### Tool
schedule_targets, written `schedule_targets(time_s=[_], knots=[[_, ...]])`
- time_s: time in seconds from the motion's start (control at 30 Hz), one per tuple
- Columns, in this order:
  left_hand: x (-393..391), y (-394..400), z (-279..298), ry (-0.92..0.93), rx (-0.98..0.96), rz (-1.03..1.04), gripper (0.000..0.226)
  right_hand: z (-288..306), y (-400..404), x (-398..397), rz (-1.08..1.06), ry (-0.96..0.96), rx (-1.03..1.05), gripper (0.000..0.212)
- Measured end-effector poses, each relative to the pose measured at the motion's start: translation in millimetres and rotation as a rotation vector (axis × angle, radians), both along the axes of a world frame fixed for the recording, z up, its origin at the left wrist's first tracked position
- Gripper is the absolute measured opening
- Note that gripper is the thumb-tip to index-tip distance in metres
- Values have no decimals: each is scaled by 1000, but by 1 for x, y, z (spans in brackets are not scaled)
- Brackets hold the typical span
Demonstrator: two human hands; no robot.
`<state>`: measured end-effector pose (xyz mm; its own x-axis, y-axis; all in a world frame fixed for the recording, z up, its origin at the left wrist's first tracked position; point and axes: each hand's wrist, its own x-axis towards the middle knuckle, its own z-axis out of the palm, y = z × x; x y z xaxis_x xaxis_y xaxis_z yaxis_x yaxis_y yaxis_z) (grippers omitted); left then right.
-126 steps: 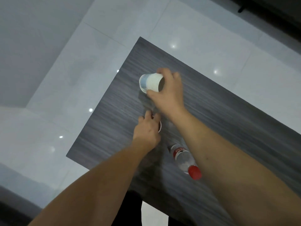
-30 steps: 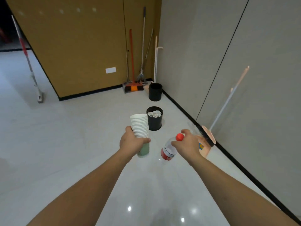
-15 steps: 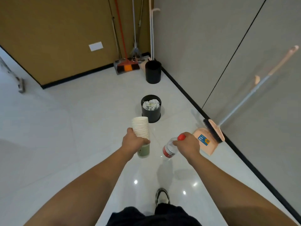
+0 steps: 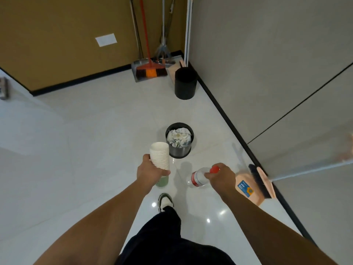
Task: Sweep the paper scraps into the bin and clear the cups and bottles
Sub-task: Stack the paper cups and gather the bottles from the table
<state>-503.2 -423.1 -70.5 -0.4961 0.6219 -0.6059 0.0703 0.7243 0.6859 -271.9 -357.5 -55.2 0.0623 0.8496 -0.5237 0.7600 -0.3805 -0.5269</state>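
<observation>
My left hand [image 4: 150,173] grips a tall stack of white paper cups [image 4: 159,155] with a green cup at the bottom. My right hand [image 4: 221,177] holds a clear plastic bottle [image 4: 197,177] with a red cap and red label, gripped near its neck and hanging tilted. Both are carried above the white tiled floor. Just ahead stands a black bin [image 4: 179,140] full of crumpled paper scraps, a short way beyond the cup stack.
A second black bin [image 4: 185,83] stands in the far corner beside brooms and a dustpan [image 4: 150,70]. A pink dustpan and brush [image 4: 254,183] leans by the right wall. My shoe [image 4: 165,201] and dark trouser leg are below.
I left the table with the cups stacked and the bottle in hand. Over the last second I have walked closer to the paper-filled bin, which now sits just past the cups.
</observation>
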Motion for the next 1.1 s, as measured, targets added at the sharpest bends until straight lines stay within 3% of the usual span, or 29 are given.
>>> schedule_targets(time_s=[0.13, 0.37, 0.53, 0.73, 0.83, 0.97, 1.1], knots=[[-33, 59, -10, -29, -71, 11, 77, -6, 68, -29, -3, -73, -12, 21], [-71, 153, -33, 75, -148, 18, 76, -36, 190, -72, 14, -47, -74, 28], [-83, 229, -97, 66, -188, 142, 76, -115, 285, -105, 94, -79, -142, 29], [-76, 313, -219, 34, -203, 265, 80, -247, 380, -137, 232, -81, -145, 38], [-74, 342, -271, 37, -205, 303, 80, -301, 411, -150, 316, -54, -131, 29], [-78, 368, -321, 24, -232, 304, 76, -348, 430, -159, 400, -39, -165, 30], [-89, 389, -345, 91, -322, 150, 70, -367, 429, -157, 490, -14, -243, 19]])
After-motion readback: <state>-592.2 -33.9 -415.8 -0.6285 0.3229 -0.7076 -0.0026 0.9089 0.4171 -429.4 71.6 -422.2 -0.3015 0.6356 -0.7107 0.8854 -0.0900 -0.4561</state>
